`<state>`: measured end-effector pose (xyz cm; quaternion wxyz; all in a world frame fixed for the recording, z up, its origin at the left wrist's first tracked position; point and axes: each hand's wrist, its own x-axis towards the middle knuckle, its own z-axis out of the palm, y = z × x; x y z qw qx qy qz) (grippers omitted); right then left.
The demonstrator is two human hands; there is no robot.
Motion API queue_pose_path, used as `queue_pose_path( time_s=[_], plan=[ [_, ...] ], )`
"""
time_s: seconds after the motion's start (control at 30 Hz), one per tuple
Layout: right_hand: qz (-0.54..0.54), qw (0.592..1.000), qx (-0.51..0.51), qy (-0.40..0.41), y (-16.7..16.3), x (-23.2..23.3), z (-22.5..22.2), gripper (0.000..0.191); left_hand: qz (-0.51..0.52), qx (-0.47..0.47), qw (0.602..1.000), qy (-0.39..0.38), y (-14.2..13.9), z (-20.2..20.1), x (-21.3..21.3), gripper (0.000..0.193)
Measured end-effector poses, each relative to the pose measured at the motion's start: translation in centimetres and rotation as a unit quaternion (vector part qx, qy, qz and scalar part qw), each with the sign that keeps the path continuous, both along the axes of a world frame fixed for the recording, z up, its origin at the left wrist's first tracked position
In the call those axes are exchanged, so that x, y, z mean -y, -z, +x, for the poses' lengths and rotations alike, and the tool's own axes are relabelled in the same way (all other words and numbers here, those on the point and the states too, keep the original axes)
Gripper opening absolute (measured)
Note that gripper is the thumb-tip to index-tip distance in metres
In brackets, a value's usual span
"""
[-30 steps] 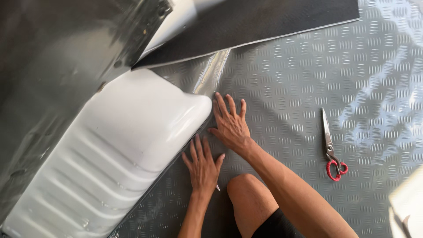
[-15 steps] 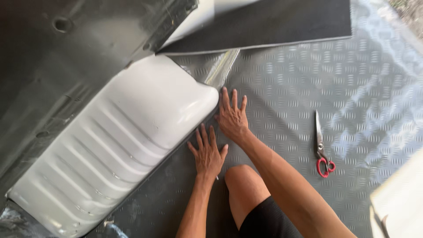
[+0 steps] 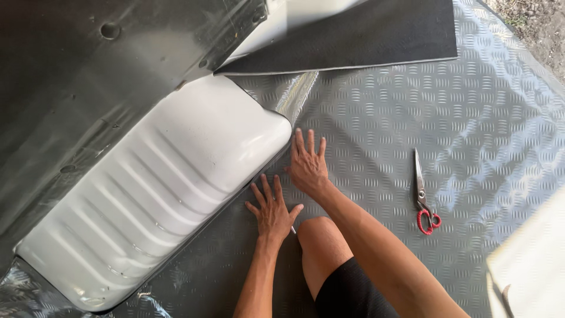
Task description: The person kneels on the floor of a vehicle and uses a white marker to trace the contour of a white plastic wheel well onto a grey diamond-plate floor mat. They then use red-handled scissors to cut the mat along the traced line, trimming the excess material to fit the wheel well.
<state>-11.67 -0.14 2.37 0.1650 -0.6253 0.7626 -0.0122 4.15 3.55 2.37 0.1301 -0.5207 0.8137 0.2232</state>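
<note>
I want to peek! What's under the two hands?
Both the left hand and right hand lie flat on a silver patterned mat, beside a white ribbed hump. What lies beneath the mat is covered.

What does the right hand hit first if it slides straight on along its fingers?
Probably nothing soon: the right hand points up the patterned floor sheet, just right of the white ribbed hump. Next in line is likely the dark mat, though depth is unclear.

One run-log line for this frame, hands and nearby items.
left hand: flat on silver tread-pattern mat | right hand: flat on mat beside white ribbed hump | scissors: untouched on mat
</note>
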Motion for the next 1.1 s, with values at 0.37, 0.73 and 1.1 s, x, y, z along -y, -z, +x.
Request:
queue_pose_path(
  time_s=[0.37,0.73,1.1],
  plan=[
    [0.006,1.000,0.014,-0.006,-1.3,1.8,-3.8,0.123,0.016,0.015,1.000,-0.018,-0.7,-0.2,0.5,0.116],
    [0.057,0.998,-0.021,-0.031,-2.0,3.8,-2.7,0.133,-0.155,-0.105,0.980,-0.069,1.0,5.2,-1.5,0.079],
    [-0.050,0.998,0.030,-0.024,-0.2,-2.7,8.8,0.084,-0.121,-0.069,0.986,-0.094,3.9,16.2,-2.9,0.079]
  ],
)
